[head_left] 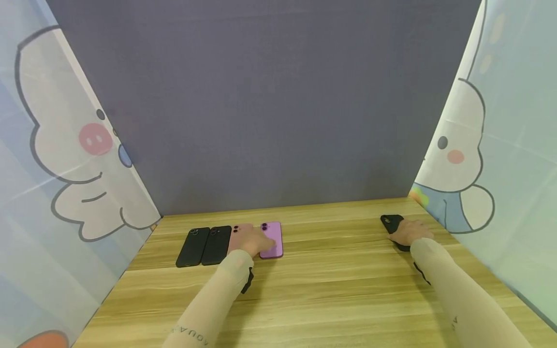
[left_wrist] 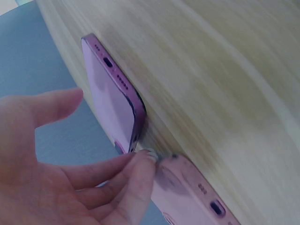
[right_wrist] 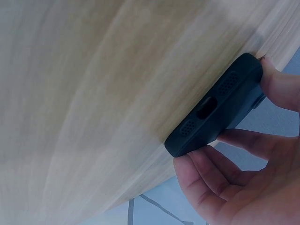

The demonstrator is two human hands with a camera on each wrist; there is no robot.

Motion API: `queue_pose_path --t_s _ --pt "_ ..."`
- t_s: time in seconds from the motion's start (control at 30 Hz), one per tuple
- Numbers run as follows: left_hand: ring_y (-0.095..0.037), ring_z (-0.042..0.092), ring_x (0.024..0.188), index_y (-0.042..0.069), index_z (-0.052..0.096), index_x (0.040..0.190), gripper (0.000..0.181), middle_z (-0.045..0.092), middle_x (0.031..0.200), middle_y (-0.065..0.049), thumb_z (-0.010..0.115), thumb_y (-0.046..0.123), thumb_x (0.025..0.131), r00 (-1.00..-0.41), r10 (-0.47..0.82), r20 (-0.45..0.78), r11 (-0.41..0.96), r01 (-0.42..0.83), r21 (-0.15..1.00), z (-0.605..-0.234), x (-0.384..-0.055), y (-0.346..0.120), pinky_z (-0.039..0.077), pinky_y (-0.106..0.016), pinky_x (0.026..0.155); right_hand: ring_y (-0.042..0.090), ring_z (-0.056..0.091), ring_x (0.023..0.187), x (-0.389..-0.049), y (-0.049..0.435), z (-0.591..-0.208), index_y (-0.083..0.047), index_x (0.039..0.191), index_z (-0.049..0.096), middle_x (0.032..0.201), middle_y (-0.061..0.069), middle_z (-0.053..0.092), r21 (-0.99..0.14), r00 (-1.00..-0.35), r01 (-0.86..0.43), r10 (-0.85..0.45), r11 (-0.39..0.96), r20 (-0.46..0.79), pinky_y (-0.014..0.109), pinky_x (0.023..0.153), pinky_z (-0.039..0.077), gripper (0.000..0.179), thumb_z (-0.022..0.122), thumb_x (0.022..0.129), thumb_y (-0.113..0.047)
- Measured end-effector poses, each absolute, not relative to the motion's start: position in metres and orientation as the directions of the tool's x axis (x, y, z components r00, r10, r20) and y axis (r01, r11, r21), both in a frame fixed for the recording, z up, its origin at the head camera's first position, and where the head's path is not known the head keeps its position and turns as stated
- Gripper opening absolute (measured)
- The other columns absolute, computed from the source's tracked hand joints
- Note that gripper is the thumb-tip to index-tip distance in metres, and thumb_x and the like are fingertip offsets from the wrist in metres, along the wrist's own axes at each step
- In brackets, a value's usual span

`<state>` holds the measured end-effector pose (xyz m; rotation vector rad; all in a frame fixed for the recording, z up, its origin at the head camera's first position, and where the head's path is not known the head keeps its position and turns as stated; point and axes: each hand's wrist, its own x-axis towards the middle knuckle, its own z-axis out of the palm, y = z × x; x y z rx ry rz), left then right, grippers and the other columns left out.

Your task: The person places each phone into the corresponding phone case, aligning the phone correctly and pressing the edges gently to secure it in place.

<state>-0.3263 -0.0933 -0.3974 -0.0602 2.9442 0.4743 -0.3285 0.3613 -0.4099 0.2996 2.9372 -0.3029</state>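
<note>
My left hand point(head_left: 251, 240) is over the gap between a pink phone point(head_left: 234, 238) and a purple phone point(head_left: 274, 233), both lying back up. In the left wrist view its fingertips point(left_wrist: 146, 157) are right at the near edges of the two phones, while the thumb is held away over the purple phone point(left_wrist: 110, 103). Far to the right, my right hand point(head_left: 409, 232) grips a black phone case point(head_left: 393, 223) lying on the table. The right wrist view has the thumb on one long side of the case point(right_wrist: 213, 112) and fingers on the other.
Two dark phones point(head_left: 193, 247) point(head_left: 216, 245) lie side by side left of the pink one, forming a row. The wood table point(head_left: 330, 270) ends at a grey cloth backdrop point(head_left: 278, 106). Cartoon-print curtains point(head_left: 513, 145) hang at both sides.
</note>
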Motion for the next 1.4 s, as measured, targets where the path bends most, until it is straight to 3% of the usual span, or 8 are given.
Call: queue_pose_path --t_s 0.17,0.3,0.57,0.73,0.9,1.07,1.23,1.4 --pt "-0.026 0.053 0.084 0.01 0.07 0.091 0.041 0.063 0.112 -0.01 0.066 0.05 0.092 -0.976 0.017 -0.218 0.908 -0.077 0.413 -0.397 -0.326 -0.086 0.045 -0.043 0.079 0.068 0.044 0.111 -0.33 0.362 -0.41 0.023 0.127 0.047 0.115 0.053 0.041 -0.178 -0.965 0.213 0.178 0.961 -0.194 0.069 0.09 0.045 0.078 0.063 0.096 -0.046" --pt "-0.027 0.058 0.096 0.004 0.067 0.124 0.057 0.063 0.126 -0.014 0.071 0.049 0.09 -0.981 0.005 -0.196 0.88 -0.088 0.467 -0.396 -0.323 -0.079 0.049 -0.045 0.085 0.068 0.044 0.112 -0.329 0.362 -0.408 0.023 0.127 0.047 0.116 0.053 0.04 -0.178 -0.964 0.211 0.176 0.961 -0.198 0.068 0.09 0.045 0.078 0.063 0.096 -0.047" --pt "-0.031 0.063 0.107 -0.003 0.066 0.125 0.062 0.062 0.13 -0.02 0.074 0.047 0.089 -0.988 -0.007 -0.155 0.899 -0.074 0.432 -0.4 -0.325 -0.065 0.053 -0.045 0.092 0.069 0.044 0.111 -0.327 0.361 -0.41 0.025 0.126 0.047 0.115 0.053 0.04 -0.175 -0.962 0.23 0.196 0.957 -0.192 0.068 0.09 0.045 0.08 0.064 0.096 -0.048" --pt "-0.02 0.055 0.074 0.002 0.072 0.103 0.046 0.067 0.103 -0.013 0.074 0.046 0.088 -0.986 -0.045 -0.162 0.906 -0.109 0.409 -0.402 -0.328 -0.061 0.05 -0.034 0.065 0.07 0.042 0.113 -0.327 0.36 -0.409 0.026 0.127 0.046 0.117 0.055 0.039 -0.174 -0.96 0.241 0.207 0.955 -0.191 0.069 0.092 0.043 0.079 0.063 0.097 -0.046" --pt "-0.02 0.055 0.072 0.004 0.071 0.097 0.046 0.064 0.092 -0.011 0.074 0.048 0.087 -0.985 -0.068 -0.16 0.898 -0.13 0.419 -0.405 -0.328 -0.059 0.048 -0.033 0.062 0.069 0.043 0.113 -0.327 0.359 -0.41 0.025 0.126 0.046 0.117 0.054 0.04 -0.175 -0.958 0.246 0.212 0.953 -0.191 0.069 0.092 0.044 0.079 0.063 0.097 -0.046" --pt "-0.031 0.062 0.101 -0.001 0.068 0.12 0.064 0.062 0.123 -0.018 0.074 0.053 0.086 -0.986 -0.089 -0.141 0.896 -0.141 0.42 -0.408 -0.327 -0.059 0.055 -0.043 0.083 0.069 0.043 0.113 -0.329 0.36 -0.413 0.025 0.126 0.047 0.116 0.053 0.04 -0.172 -0.957 0.25 0.216 0.953 -0.191 0.069 0.092 0.044 0.078 0.062 0.097 -0.046" --pt "-0.024 0.059 0.08 0.001 0.069 0.109 0.055 0.064 0.101 -0.014 0.075 0.051 0.085 -0.984 -0.075 -0.159 0.879 -0.141 0.456 -0.411 -0.332 -0.063 0.053 -0.039 0.073 0.068 0.044 0.112 -0.331 0.362 -0.414 0.026 0.126 0.046 0.115 0.053 0.041 -0.173 -0.957 0.249 0.215 0.953 -0.193 0.069 0.09 0.044 0.079 0.063 0.096 -0.046" --pt "-0.025 0.057 0.09 -0.007 0.056 0.131 0.073 0.061 0.11 -0.018 0.077 0.047 0.086 -0.98 -0.071 -0.187 0.859 -0.155 0.488 -0.41 -0.336 -0.069 0.053 -0.041 0.085 0.069 0.043 0.112 -0.331 0.362 -0.414 0.025 0.127 0.047 0.115 0.053 0.04 -0.176 -0.958 0.242 0.207 0.954 -0.198 0.069 0.09 0.044 0.079 0.063 0.096 -0.047"
